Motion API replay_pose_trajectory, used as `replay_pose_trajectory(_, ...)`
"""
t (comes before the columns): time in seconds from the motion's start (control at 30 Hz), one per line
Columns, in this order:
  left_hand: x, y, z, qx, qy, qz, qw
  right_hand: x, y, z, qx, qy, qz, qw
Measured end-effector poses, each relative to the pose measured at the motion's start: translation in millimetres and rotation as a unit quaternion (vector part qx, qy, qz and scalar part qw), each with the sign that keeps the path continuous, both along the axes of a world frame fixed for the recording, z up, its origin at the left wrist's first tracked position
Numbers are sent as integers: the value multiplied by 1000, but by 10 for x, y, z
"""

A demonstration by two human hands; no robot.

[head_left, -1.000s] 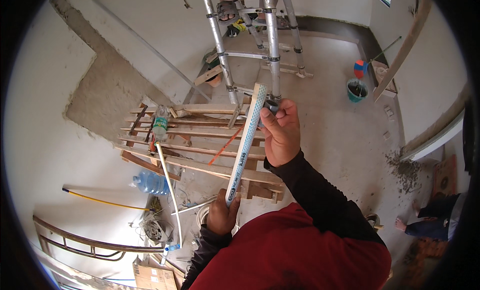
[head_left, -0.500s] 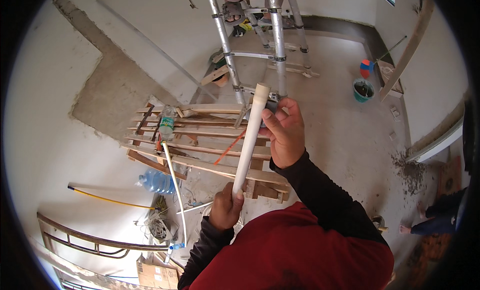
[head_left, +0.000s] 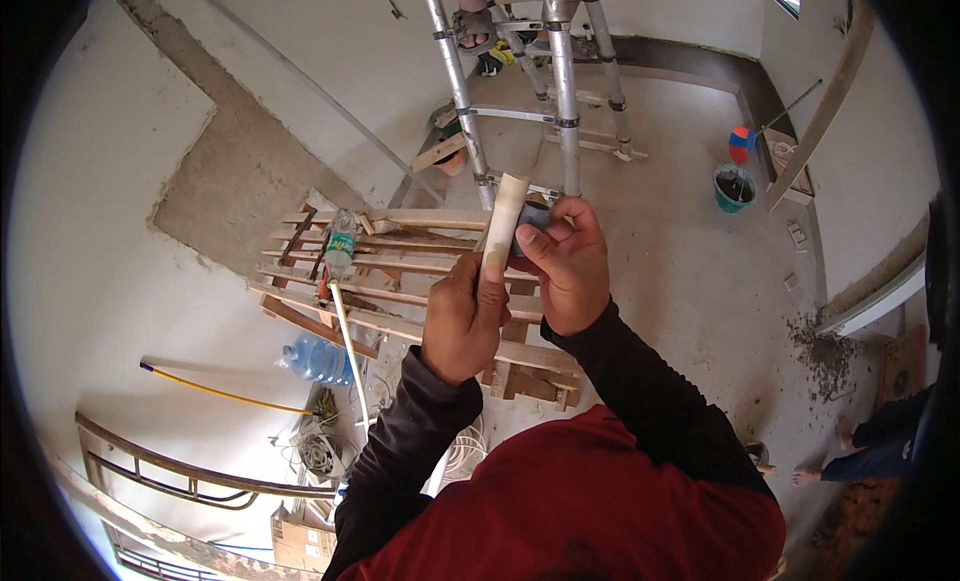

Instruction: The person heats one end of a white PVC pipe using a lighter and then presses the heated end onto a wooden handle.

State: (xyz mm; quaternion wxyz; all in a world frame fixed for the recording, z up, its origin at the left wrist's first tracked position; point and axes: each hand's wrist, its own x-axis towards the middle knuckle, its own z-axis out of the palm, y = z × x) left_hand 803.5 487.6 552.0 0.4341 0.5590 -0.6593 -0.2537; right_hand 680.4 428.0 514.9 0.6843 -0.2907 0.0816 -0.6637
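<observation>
A white plastic pipe [head_left: 497,226] with a slightly wider, yellowish upper end stands tilted in front of my chest. My left hand [head_left: 462,319] is closed round it below that end, thumb lying along the pipe. My right hand [head_left: 570,271] pinches a small dark grey, curled piece [head_left: 532,221] between thumb and fingers. That piece sits right beside the pipe's upper part; whether it is sheet or tape I cannot make out. My left hand and sleeve hide the pipe lower down.
Beyond my hands lies a slatted wooden pallet [head_left: 400,331] with a green-labelled bottle [head_left: 340,249] on it. A metal ladder [head_left: 566,111] stands behind, a person's foot on it. Blue water jug [head_left: 318,361] and coiled cable [head_left: 318,451] lie left; a bucket [head_left: 734,189] stands right.
My left hand has slid up the pipe, from its lower part to just below the wider end, close to my right hand. My right hand keeps the dark grey piece beside the pipe.
</observation>
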Motion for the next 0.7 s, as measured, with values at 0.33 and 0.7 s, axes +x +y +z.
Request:
replay_pose_trajectory(0.33,-83,-117,-171,-23,-43,55,997,-46,-38,-228,-2,26,23,999)
replay_pose_trajectory(0.7,-114,-128,-201,-22,-60,77,995,-142,-30,-196,46,-10,66,997)
